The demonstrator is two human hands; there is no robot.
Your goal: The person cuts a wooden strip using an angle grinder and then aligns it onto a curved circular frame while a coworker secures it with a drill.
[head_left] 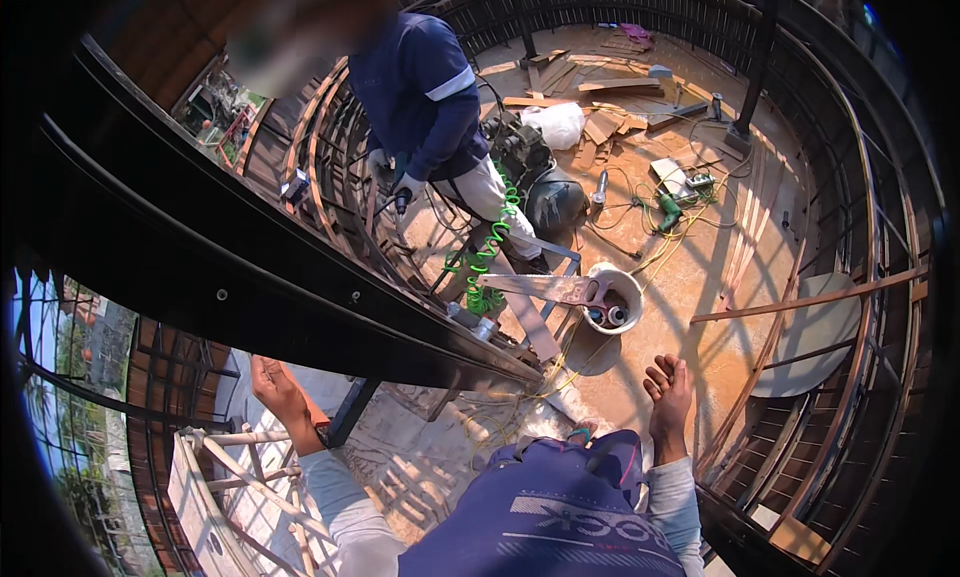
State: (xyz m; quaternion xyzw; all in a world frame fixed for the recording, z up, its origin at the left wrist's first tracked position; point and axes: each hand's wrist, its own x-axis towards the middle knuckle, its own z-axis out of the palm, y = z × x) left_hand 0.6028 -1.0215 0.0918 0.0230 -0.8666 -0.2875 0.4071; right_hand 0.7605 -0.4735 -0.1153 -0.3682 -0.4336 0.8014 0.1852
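Note:
My left hand [280, 389] is raised at the lower edge of a long black metal beam [220, 277]. Its fingers are pressed together, and what they hold, if anything, is hidden. Beside that wrist shows a reddish-brown strip [312, 409]. My right hand [668, 401] hangs in the air on the right, fingers loosely bent and apart, with nothing visible in it. Ahead of it stands a white bucket [627, 289] with small things inside. Across the bucket's rim lies a handsaw [535, 289].
A co-worker [425, 107] in gloves holds a power tool [402, 201] beyond the beam. A coiled green hose [490, 247] hangs nearby, beside an air compressor [555, 202]. A green drill [669, 213], cables and loose planks [605, 127] lie on the floor. Curved slatted walls [840, 177] surround the area.

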